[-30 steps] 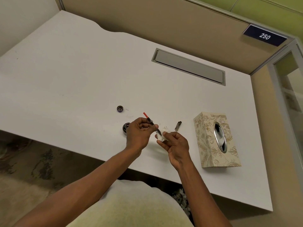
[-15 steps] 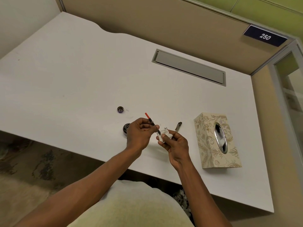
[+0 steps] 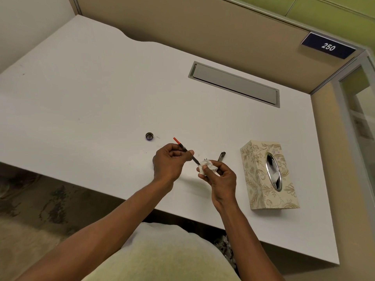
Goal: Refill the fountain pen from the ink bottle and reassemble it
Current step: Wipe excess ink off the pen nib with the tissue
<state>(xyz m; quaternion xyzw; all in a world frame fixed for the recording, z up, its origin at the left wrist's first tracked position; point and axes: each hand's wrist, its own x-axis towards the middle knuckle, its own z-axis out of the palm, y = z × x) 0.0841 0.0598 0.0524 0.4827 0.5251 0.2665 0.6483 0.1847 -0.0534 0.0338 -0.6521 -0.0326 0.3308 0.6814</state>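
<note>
My left hand (image 3: 170, 160) pinches the pen's inner section (image 3: 182, 148), a thin dark piece with an orange-red end pointing up and left. Its nib end goes into a crumpled white tissue (image 3: 208, 166) that my right hand (image 3: 219, 175) grips just to the right. The ink bottle is almost wholly hidden behind my left hand. Its small dark cap (image 3: 149, 136) lies on the white desk (image 3: 101, 98) to the upper left. A dark pen part (image 3: 221, 156) lies on the desk behind my right hand.
A floral tissue box (image 3: 267, 177) with a silver oval opening stands to the right of my hands. A grey cable hatch (image 3: 233, 84) is set into the desk at the back. The desk's front edge runs close under my wrists.
My hands have drawn slightly closer together, and the nib end now sits deeper in the tissue. The camera view has shifted a little.
</note>
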